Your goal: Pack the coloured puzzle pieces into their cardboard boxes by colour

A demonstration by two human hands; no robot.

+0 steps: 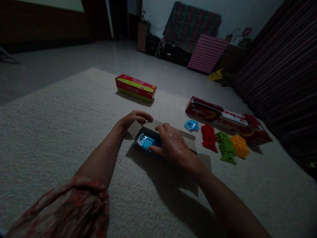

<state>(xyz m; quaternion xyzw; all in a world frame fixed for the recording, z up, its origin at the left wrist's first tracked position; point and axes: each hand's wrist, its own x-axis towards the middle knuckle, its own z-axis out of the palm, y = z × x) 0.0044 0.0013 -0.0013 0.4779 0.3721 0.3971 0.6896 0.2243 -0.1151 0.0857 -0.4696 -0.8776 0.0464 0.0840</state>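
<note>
Laid out: blue pile (191,125), red pile (209,137), green pile (226,148), orange pile (239,146) – all on the pale mat (61,125). Still boxed: blue pieces (148,142), inside the open box (189,140). Right hand (173,143) over the opening, thumb spread from fingers – grip unconfirmed. Left hand (135,118) at a flap, fingers close together, hold unclear. Mat overlies tiled floor (106,58); room dim, striped curtain (267,49) at right

You can see a checked cloth (207,53); behind it, a plaid cover (192,26); near its bottom edge, a yellow object (216,75); to its right, a striped curtain (277,62).
</note>
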